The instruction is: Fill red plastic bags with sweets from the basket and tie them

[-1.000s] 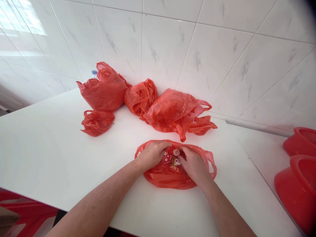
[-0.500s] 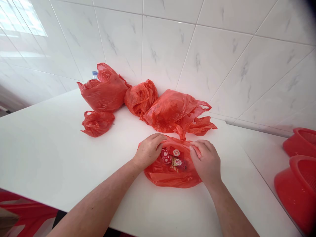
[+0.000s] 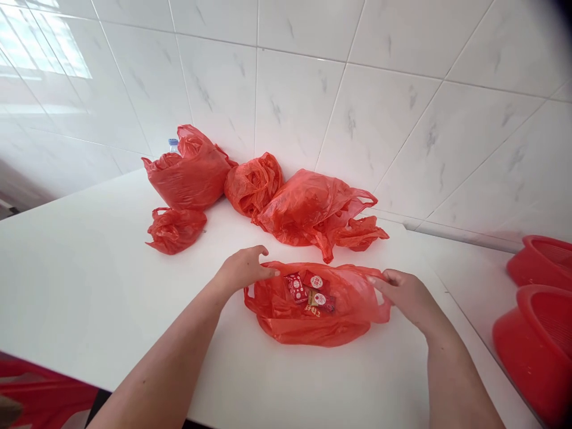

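Now the left hand [image 3: 241, 271] and the right hand [image 3: 409, 296] each pinch a side of the red bag [image 3: 313, 319] on the white table [image 3: 80, 280], pulling it open, so reaching for the little packets [image 3: 310, 290] inside looks next.

The scene was bright with daylight. A window reflection glared on the glossy white marble wall tiles [image 3: 44, 53] at upper left. Shadows on the white table [image 3: 80, 286] were soft and faint. Tile lines curved near the edges, and the upper right corner was dark.
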Motion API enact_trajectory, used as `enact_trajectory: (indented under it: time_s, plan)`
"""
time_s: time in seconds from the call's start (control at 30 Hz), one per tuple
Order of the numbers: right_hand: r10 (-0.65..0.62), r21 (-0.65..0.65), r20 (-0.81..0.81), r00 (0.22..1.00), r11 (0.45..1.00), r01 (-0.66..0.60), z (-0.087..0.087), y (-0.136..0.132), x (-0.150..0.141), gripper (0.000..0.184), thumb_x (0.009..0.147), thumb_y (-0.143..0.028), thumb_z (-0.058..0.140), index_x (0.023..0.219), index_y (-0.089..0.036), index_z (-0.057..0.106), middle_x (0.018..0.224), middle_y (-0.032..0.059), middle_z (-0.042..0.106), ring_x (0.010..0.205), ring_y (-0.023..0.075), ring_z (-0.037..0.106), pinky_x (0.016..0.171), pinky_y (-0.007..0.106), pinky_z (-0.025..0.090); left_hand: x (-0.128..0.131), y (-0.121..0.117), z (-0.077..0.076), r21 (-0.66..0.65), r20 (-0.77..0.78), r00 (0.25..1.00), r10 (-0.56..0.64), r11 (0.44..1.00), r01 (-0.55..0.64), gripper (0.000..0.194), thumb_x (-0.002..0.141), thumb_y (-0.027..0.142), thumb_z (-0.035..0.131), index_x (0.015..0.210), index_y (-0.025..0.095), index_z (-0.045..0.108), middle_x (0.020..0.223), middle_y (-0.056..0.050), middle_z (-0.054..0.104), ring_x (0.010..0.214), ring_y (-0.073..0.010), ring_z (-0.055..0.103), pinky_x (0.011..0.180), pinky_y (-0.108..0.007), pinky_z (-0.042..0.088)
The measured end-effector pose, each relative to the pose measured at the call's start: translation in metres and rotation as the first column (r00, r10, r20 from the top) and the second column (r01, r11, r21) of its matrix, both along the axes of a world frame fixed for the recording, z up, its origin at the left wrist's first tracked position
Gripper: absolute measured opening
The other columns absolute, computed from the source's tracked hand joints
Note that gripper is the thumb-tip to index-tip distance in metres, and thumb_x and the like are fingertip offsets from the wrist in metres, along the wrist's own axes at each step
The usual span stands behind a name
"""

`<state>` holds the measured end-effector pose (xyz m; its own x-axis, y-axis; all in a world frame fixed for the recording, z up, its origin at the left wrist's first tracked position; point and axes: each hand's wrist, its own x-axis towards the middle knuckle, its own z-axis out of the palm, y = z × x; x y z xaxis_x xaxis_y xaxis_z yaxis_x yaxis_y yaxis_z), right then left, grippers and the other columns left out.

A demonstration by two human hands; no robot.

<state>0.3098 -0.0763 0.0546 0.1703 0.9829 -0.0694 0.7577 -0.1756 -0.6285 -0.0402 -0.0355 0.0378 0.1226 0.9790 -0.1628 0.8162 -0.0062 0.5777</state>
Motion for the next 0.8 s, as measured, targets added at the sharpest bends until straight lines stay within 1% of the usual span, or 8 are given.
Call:
enact_trajectory:
  time_s: [0.1, 0.2, 0.27, 0.33, 0.4, 0.47, 0.67, 0.8]
  plan:
    - [0.009, 0.081, -0.299, 0.954, 0.997, 0.016, 0.000, 0.001, 0.007, 0.045, 0.074, -0.055, 0.059, 0.055, -0.019, 0.039, 0.053, -0.0051, 0.037, 0.049, 0.0085, 0.031, 0.045, 0.022, 0.025, -0.013, 0.001, 0.008, -0.218, 0.230, 0.967, -0.110, 0.963, 0.161, 0.062, 0.063, 0.046, 0.069, 0.119, 0.025, 0.051, 0.093, -0.005, 0.067, 0.070, -0.0209, 0.065, 0.064, -0.031, 0.050]
    - [0.083, 0.201, -0.578, 0.812, 0.979, 0.043, -0.001, 0.003, 0.006, 0.042, 0.076, -0.050, 0.060, 0.055, -0.018, 0.043, 0.056, -0.0036, 0.041, 0.050, 0.0082, 0.035, 0.047, 0.022, 0.029, -0.019, 0.000, 0.014, -0.233, 0.508, 0.855, -0.104, 0.939, 0.253, 0.060, 0.066, 0.035, 0.069, 0.121, 0.024, 0.049, 0.084, -0.002, 0.067, 0.067, -0.0177, 0.065, 0.062, -0.028, 0.051]
    - [0.146, 0.287, -0.687, 0.712, 0.954, 0.082, -0.002, 0.005, 0.004, 0.035, 0.077, -0.046, 0.062, 0.059, -0.019, 0.049, 0.059, -0.0023, 0.046, 0.052, 0.0085, 0.038, 0.050, 0.022, 0.033, -0.019, 0.001, 0.016, -0.131, 0.728, 0.683, -0.051, 0.968, 0.213, 0.058, 0.070, 0.031, 0.069, 0.123, 0.022, 0.048, 0.082, -0.002, 0.066, 0.063, -0.0146, 0.063, 0.058, -0.025, 0.050]
    - [0.209, 0.360, -0.742, 0.637, 0.926, 0.116, -0.002, 0.005, 0.002, 0.025, 0.076, -0.043, 0.064, 0.069, -0.020, 0.055, 0.068, -0.0004, 0.053, 0.053, 0.0092, 0.040, 0.052, 0.024, 0.037, -0.016, 0.003, 0.015, -0.039, 0.906, 0.422, -0.024, 0.989, 0.140, 0.054, 0.072, 0.027, 0.068, 0.122, 0.022, 0.048, 0.084, -0.002, 0.066, 0.063, -0.0122, 0.063, 0.059, -0.023, 0.051]
    - [0.274, 0.425, -0.753, 0.598, 0.897, 0.124, -0.002, 0.004, 0.002, 0.022, 0.074, -0.044, 0.064, 0.075, -0.023, 0.056, 0.077, 0.0016, 0.056, 0.055, 0.0110, 0.042, 0.054, 0.028, 0.039, -0.012, 0.005, 0.014, 0.009, 0.983, 0.182, -0.024, 0.996, 0.086, 0.048, 0.073, 0.021, 0.069, 0.118, 0.022, 0.051, 0.084, -0.001, 0.066, 0.063, -0.0095, 0.062, 0.061, -0.021, 0.051]
    - [0.320, 0.479, -0.738, 0.593, 0.868, 0.127, -0.002, 0.001, 0.003, 0.024, 0.073, -0.048, 0.063, 0.077, -0.026, 0.055, 0.080, 0.0024, 0.056, 0.056, 0.0127, 0.042, 0.054, 0.031, 0.040, -0.009, 0.005, 0.013, 0.030, 0.998, 0.044, -0.033, 0.997, 0.074, 0.046, 0.072, 0.014, 0.068, 0.115, 0.021, 0.054, 0.081, 0.001, 0.065, 0.058, -0.0058, 0.059, 0.059, -0.017, 0.050]
    - [0.344, 0.514, -0.700, 0.627, 0.851, 0.106, -0.004, -0.003, 0.010, 0.042, 0.076, -0.063, 0.048, 0.108, -0.038, 0.055, 0.055, -0.0036, 0.028, 0.046, 0.0135, 0.028, 0.045, 0.029, 0.031, -0.008, 0.001, 0.016, 0.077, 0.990, -0.123, -0.070, 0.996, 0.052, 0.048, 0.072, 0.010, 0.065, 0.117, 0.023, 0.055, 0.121, -0.005, 0.058, 0.064, -0.0018, 0.057, 0.063, -0.012, 0.050]
    - [0.351, 0.509, -0.695, 0.628, 0.857, 0.084, -0.008, 0.000, 0.015, 0.050, 0.076, -0.066, 0.044, 0.119, -0.040, 0.051, 0.060, -0.0014, 0.039, 0.053, 0.0159, 0.040, 0.053, 0.032, 0.040, -0.011, 0.000, 0.018, 0.111, 0.977, -0.185, -0.110, 0.994, -0.004, 0.048, 0.074, 0.013, 0.063, 0.119, 0.025, 0.053, 0.124, -0.005, 0.056, 0.074, -0.0036, 0.059, 0.069, -0.012, 0.051]
